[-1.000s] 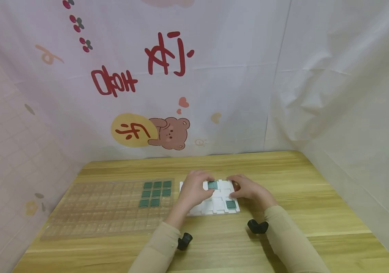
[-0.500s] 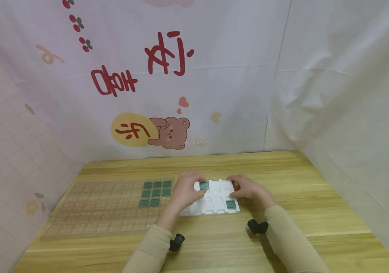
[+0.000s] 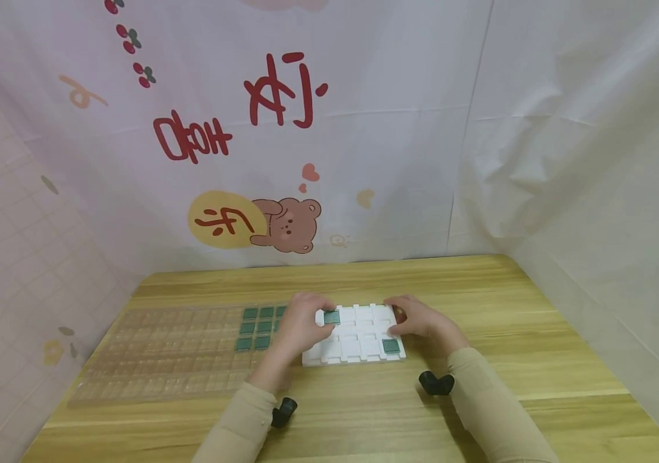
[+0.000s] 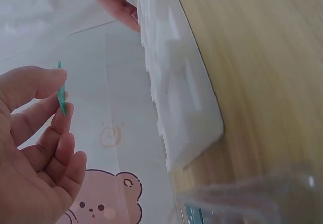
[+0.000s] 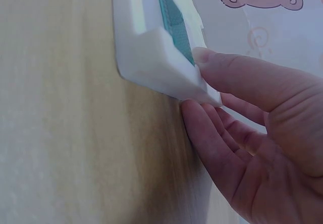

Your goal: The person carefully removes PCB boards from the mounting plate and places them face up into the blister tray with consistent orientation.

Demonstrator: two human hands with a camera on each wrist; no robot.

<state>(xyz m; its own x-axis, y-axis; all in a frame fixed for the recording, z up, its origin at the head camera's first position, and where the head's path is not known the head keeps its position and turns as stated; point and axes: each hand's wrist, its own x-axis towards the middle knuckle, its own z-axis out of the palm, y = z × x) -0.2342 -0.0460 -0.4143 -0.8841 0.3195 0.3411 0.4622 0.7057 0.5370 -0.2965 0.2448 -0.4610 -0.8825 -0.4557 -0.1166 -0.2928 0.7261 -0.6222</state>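
My left hand point(image 3: 300, 326) pinches a thin green square circuit board point(image 3: 332, 317) between thumb and fingers. In the left wrist view the board point(image 4: 61, 95) is seen edge-on, apart from the white tray point(image 4: 176, 90). This white compartmented tray point(image 3: 359, 349) lies on the table under the hands. At its right end my right hand point(image 3: 420, 319) holds the edge, thumb on top and fingers along the side, as the right wrist view shows. Another green board point(image 3: 391, 346) sits in the tray's near right compartment, close to the right thumb point(image 5: 222, 65).
A clear plastic tray point(image 3: 155, 350) with many small pockets lies left of the white one. Several green boards point(image 3: 263, 327) fill pockets at its right end, partly covered by the left hand. A printed cloth point(image 3: 387, 180) hangs behind the wooden table point(image 3: 364, 418).
My left hand has moved left across the white tray, carrying the pinched circuit board toward the clear tray. The right hand stays at the white tray's right edge.
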